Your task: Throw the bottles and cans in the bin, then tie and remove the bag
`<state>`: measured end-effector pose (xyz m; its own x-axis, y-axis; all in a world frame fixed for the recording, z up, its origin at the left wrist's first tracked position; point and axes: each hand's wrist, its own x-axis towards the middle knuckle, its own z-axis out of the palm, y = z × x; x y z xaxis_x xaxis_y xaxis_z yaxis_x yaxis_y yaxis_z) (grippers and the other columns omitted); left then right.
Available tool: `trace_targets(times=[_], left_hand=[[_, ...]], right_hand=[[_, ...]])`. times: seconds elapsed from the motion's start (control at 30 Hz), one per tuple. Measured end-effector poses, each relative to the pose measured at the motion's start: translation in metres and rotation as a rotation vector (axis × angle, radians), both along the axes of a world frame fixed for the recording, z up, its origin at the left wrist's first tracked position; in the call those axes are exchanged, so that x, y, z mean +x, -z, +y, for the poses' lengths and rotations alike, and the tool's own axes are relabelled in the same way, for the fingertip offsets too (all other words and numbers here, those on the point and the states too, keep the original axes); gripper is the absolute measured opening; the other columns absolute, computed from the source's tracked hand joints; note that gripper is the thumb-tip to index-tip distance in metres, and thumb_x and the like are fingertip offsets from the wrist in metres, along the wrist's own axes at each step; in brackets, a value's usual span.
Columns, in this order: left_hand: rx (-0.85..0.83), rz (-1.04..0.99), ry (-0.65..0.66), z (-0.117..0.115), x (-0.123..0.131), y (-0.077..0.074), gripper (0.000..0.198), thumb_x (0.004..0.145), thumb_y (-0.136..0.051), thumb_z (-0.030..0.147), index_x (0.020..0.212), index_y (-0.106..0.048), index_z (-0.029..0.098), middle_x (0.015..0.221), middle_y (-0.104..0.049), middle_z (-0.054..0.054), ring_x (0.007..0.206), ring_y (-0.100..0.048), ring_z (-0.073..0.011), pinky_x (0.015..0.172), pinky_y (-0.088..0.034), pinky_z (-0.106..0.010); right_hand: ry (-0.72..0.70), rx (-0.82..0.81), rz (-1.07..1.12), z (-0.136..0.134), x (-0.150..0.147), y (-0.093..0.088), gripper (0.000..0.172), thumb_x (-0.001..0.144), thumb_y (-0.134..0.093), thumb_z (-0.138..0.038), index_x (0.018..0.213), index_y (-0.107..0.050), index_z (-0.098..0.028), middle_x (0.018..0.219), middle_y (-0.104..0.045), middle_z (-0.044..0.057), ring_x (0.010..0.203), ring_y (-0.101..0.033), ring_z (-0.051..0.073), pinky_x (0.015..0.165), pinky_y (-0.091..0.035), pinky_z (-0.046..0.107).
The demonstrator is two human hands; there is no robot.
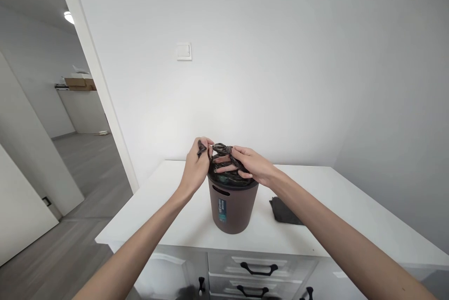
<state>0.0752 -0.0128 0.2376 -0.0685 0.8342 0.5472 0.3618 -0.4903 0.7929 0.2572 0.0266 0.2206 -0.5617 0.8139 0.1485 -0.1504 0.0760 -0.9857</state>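
By the left hand (196,163) and right hand (254,162), gathered parts of a black bag (222,148) are gripped at the mouth of a brown bin (236,209) on the white cabinet (178,225); the bag could be torn, or the bin tipped, by an uneven tug

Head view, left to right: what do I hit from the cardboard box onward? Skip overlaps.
Cardboard box → light switch → bin → dark sheet. Left out for overlap: left hand, right hand, black plastic.
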Motion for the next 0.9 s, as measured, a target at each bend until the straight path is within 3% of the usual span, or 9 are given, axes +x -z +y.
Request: trace_targets(times=[0.13, 0.23, 0.33, 0.47, 0.53, 0.67, 0.8, 0.9], left_hand=[[0.183, 0.233, -0.052, -0.011, 0.007, 0.001, 0.018, 0.101, -0.041, 0.024, 0.101, -0.06, 0.023, 0.12, -0.061, -0.009, 0.121, -0.054, -0.0246, 0.107, -0.047, -0.045], [0.296, 0.467, -0.068, -0.017, 0.012, 0.004, 0.037, 0.094, -0.045, 0.012, 0.122, -0.063, 0.028, 0.157, -0.038, -0.009, 0.149, -0.031, -0.0294, 0.121, -0.036, -0.055], [0.354, 0.652, -0.027, -0.02, 0.014, 0.004, 0.061, 0.087, -0.045, 0.003, 0.138, -0.059, 0.033, 0.171, -0.018, -0.004, 0.16, -0.012, -0.0317, 0.125, -0.029, -0.06], [0.361, 0.806, 0.05, -0.017, 0.01, 0.002, 0.07, 0.086, -0.043, 0.001, 0.147, -0.053, 0.034, 0.176, -0.008, -0.002, 0.163, 0.001, -0.0328, 0.127, -0.024, -0.064], [0.343, 0.815, 0.043, -0.014, 0.006, 0.0, 0.07, 0.088, -0.043, 0.001, 0.149, -0.052, 0.034, 0.177, -0.008, -0.001, 0.163, 0.004, -0.0325, 0.127, -0.023, -0.064], [0.376, 0.862, 0.024, -0.013, -0.001, -0.01, 0.065, 0.091, -0.043, 0.002, 0.147, -0.055, 0.032, 0.176, -0.015, -0.002, 0.164, 0.005, -0.0331, 0.127, -0.02, -0.067], [0.489, 1.027, 0.099, -0.022, -0.004, -0.025, 0.073, 0.083, -0.046, -0.002, 0.147, -0.054, 0.032, 0.176, -0.019, -0.001, 0.164, 0.006, -0.0322, 0.129, -0.012, -0.068], [0.488, 1.084, 0.122, -0.032, 0.0, -0.031, 0.073, 0.081, -0.048, -0.002, 0.145, -0.057, 0.033, 0.176, -0.02, 0.0, 0.164, 0.004, -0.0321, 0.13, -0.013, -0.068]], right_hand=[[0.291, 0.074, 0.013, 0.002, -0.018, 0.007, 0.027, 0.095, -0.062, -0.046, 0.084, -0.062, -0.021, 0.078, -0.063, 0.001, 0.055, -0.058, 0.01, 0.039, -0.017, 0.02], [0.421, 0.24, -0.108, -0.003, -0.028, 0.008, 0.026, 0.093, -0.059, -0.041, 0.077, -0.062, -0.021, 0.064, -0.053, -0.004, 0.051, -0.045, 0.009, 0.047, -0.026, 0.022], [0.5, 0.341, -0.249, -0.011, -0.034, 0.006, 0.024, 0.09, -0.057, -0.034, 0.07, -0.059, -0.02, 0.064, -0.056, -0.001, 0.061, -0.05, 0.013, 0.057, -0.035, 0.026], [0.416, 0.383, -0.225, -0.022, -0.032, 0.001, 0.027, 0.093, -0.046, -0.035, 0.07, -0.052, -0.021, 0.07, -0.057, 0.001, 0.072, -0.053, 0.017, 0.067, -0.04, 0.029], [0.306, 0.404, -0.241, -0.028, -0.026, 0.0, 0.026, 0.094, -0.043, -0.036, 0.072, -0.048, -0.022, 0.07, -0.051, -0.001, 0.07, -0.048, 0.016, 0.067, -0.039, 0.03], [0.019, 0.453, -0.269, -0.034, -0.011, -0.001, 0.007, 0.085, -0.054, -0.027, 0.084, -0.048, -0.023, 0.077, -0.049, -0.004, 0.072, -0.045, 0.014, 0.066, -0.038, 0.029], [0.036, 0.603, -0.41, -0.035, -0.008, -0.002, 0.013, 0.082, -0.064, -0.026, 0.082, -0.051, -0.023, 0.077, -0.052, -0.003, 0.071, -0.049, 0.016, 0.061, -0.04, 0.029], [0.066, 0.731, -0.429, -0.034, -0.012, 0.001, 0.006, 0.084, -0.063, -0.025, 0.082, -0.059, -0.022, 0.087, -0.062, 0.003, 0.084, -0.059, 0.02, 0.07, -0.049, 0.033]])
